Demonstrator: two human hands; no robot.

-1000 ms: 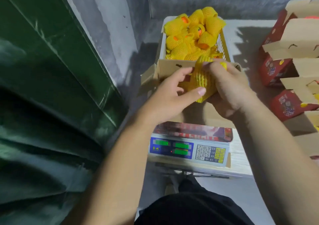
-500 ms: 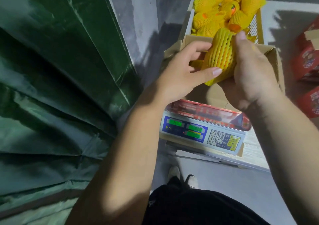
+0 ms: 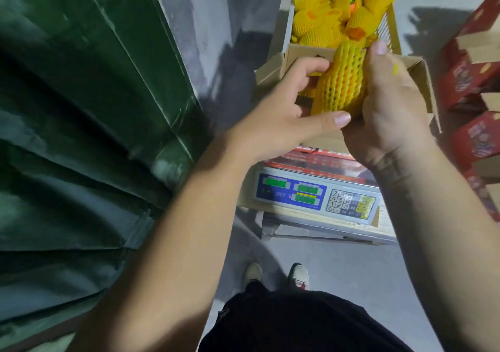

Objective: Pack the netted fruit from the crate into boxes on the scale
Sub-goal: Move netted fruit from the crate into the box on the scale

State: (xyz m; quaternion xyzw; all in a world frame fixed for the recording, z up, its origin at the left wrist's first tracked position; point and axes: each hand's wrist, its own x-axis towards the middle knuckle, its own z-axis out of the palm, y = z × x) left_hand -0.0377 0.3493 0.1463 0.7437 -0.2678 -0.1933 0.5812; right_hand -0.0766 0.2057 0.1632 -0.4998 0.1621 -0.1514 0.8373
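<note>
Both forearms reach up from the bottom of the frame to its upper right. The right hand (image 3: 389, 103) wraps around a netted fruit (image 3: 342, 81), fingers curled over its right side. The left hand (image 3: 286, 113) grasps the same fruit from the left, thumb stretched under its lower end. The fruit hangs over the open cardboard box (image 3: 422, 81), which sits on the scale (image 3: 316, 195). Above it, at the top edge, the crate (image 3: 389, 24) is heaped with yellow-netted fruit (image 3: 324, 8). Red boxes (image 3: 470, 81) stand stacked at the right edge.
</note>
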